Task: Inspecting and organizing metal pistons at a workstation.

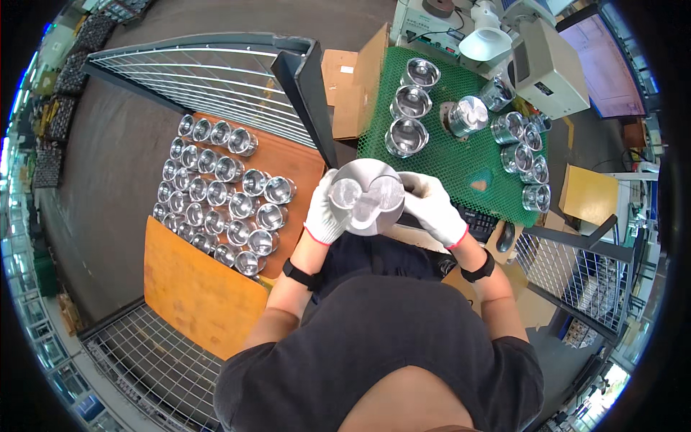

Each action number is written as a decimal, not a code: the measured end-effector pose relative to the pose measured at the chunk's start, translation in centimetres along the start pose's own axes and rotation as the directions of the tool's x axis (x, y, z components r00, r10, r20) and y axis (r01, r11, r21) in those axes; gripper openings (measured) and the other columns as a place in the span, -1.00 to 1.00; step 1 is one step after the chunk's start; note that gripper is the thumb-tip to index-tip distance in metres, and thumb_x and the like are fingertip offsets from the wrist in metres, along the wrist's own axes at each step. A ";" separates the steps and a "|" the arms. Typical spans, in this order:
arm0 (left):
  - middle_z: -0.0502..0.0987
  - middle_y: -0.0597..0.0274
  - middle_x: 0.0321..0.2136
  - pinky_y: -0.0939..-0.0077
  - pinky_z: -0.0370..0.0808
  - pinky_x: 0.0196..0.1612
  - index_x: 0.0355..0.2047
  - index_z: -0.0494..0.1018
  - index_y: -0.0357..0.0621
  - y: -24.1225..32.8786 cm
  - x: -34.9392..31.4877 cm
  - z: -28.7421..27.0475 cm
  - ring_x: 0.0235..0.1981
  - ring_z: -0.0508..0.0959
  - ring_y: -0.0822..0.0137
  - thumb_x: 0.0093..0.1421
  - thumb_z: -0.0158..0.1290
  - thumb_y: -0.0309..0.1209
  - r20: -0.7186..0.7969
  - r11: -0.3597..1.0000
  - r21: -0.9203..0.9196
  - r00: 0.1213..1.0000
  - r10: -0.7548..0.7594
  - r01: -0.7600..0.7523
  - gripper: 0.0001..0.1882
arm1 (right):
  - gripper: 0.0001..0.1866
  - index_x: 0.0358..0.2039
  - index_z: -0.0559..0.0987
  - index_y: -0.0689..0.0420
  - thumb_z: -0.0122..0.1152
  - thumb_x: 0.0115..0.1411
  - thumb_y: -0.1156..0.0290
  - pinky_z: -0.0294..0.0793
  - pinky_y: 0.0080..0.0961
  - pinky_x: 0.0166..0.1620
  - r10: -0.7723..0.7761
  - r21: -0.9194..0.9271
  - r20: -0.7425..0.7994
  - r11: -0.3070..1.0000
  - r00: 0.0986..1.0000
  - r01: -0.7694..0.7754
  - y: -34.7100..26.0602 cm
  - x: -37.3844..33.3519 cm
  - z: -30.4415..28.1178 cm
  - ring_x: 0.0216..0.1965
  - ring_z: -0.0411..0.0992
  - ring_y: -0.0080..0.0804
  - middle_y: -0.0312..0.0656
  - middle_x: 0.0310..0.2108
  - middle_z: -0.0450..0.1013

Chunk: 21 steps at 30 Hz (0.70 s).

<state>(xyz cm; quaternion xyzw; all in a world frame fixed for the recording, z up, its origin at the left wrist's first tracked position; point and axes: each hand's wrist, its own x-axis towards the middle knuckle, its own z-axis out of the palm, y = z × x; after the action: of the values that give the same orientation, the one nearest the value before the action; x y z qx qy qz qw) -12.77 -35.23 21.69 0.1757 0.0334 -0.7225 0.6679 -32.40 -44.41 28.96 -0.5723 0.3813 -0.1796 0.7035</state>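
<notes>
Both hands wear white knit gloves with red cuffs. Between them, in front of my chest, is a silvery metal piston (368, 207), its round top with three shallow rounded recesses turned up toward me. My left hand (326, 214) wraps round its left side. On the opposite side my right hand (434, 207) grips it at the edge, fingers partly hidden behind it. Beyond my right hand, a column of three open-ended pistons (407, 137) stands on a green mesh mat (450, 169). Another piston (469, 115) rests beside them on a round fixture.
On the left, rows of shiny pistons (230, 169) cover a brown board (299, 155) inside a wire-mesh cage (295, 93). An orange-brown panel (205, 284) leans in front. More pistons (517, 158) stand at the mat's right. A beige monitor (551, 68), keyboard (475, 222) and mouse (506, 236) are nearby.
</notes>
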 end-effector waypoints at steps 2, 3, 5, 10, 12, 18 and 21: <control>0.55 0.00 -0.03 0.15 0.56 0.08 0.08 0.40 -0.32 0.3 0.2 2.4 -0.01 0.57 0.16 0.33 0.04 -0.14 -0.045 0.999 -0.044 0.999 -0.004 0.002 -0.50 | -0.52 0.08 0.51 0.26 0.28 0.17 0.31 0.51 -0.54 -0.04 0.012 -0.284 -0.036 0.959 0.999 -0.022 1.3 0.3 -1.1 -0.15 0.53 -0.47 -0.11 -0.12 0.56; 0.56 0.02 -0.05 0.18 0.57 0.06 0.07 0.40 -0.33 0.6 0.2 2.4 -0.03 0.59 0.18 0.33 0.04 -0.15 -0.070 1.000 -0.004 0.998 -0.003 0.003 -0.51 | -0.52 0.08 0.51 0.26 0.28 0.17 0.31 0.51 -0.54 -0.04 0.015 -0.287 -0.053 0.958 0.998 -0.030 0.9 -0.1 -1.6 -0.15 0.53 -0.47 -0.11 -0.12 0.56; 0.57 0.02 -0.07 0.23 0.58 0.04 0.07 0.39 -0.36 0.7 0.5 3.2 -0.06 0.61 0.20 0.34 0.03 -0.15 -0.192 0.991 0.127 0.979 0.063 -0.039 -0.50 | -0.39 0.12 0.48 0.22 0.36 0.09 0.23 0.46 -0.43 0.09 -0.090 -0.343 0.005 0.935 0.996 0.086 -1.9 -1.1 -2.5 -0.01 0.51 -0.35 -0.05 0.00 0.50; 0.57 0.20 -0.21 0.51 0.55 -0.17 0.03 0.42 -0.29 -2.3 3.4 9.3 -0.21 0.57 0.43 0.37 0.01 -0.18 -0.094 0.552 0.827 0.994 -0.055 0.109 -0.58 | 0.08 0.32 0.20 0.21 0.56 -0.18 0.14 0.15 -0.20 0.34 -0.375 -0.467 -0.003 0.820 0.927 0.330 -2.9 -1.7 -3.8 0.33 0.14 0.04 0.13 0.32 0.06; 0.53 0.26 -0.12 0.52 0.51 -0.09 0.08 0.41 -0.26 -6.0 6.0 8.5 -0.16 0.53 0.45 0.38 -0.01 -0.17 -0.210 0.737 0.583 0.940 -0.270 0.342 -0.57 | -0.04 0.31 0.22 0.16 0.50 -0.08 0.24 0.29 -0.26 0.25 -0.286 -0.108 -0.149 0.956 0.947 0.272 1.6 -1.4 -6.6 0.22 0.28 -0.15 -0.02 0.19 0.23; 0.60 0.11 -0.15 0.37 0.53 -0.09 0.02 0.52 -0.12 -8.5 13.1 8.0 -0.15 0.60 0.29 0.22 0.08 -0.01 -0.141 -0.298 0.953 0.942 -0.304 0.047 -0.49 | -0.53 0.08 0.44 0.20 0.14 0.24 0.19 0.57 -0.20 0.00 0.539 0.805 -0.307 0.587 0.785 -0.089 10.7 -6.5 -13.7 -0.03 0.53 -0.17 -0.05 -0.02 0.51; 0.57 0.07 -0.18 0.26 0.54 -0.13 -0.16 0.58 -0.07 -8.7 18.4 9.9 -0.19 0.59 0.12 0.01 0.21 -0.08 0.425 -0.625 0.702 0.905 -0.018 -0.342 -0.55 | -0.55 0.01 0.51 0.14 0.12 0.23 0.10 0.63 -0.13 -0.09 0.702 0.904 -0.328 0.428 0.633 -0.007 10.9 -10.0 -16.0 -0.13 0.58 -0.12 -0.08 -0.10 0.56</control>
<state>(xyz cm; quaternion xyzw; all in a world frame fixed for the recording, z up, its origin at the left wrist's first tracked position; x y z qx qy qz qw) -24.20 -54.62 23.80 0.5949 -0.7241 -0.2226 0.2688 -52.69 -45.17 21.09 0.0548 0.5910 -0.3642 0.7176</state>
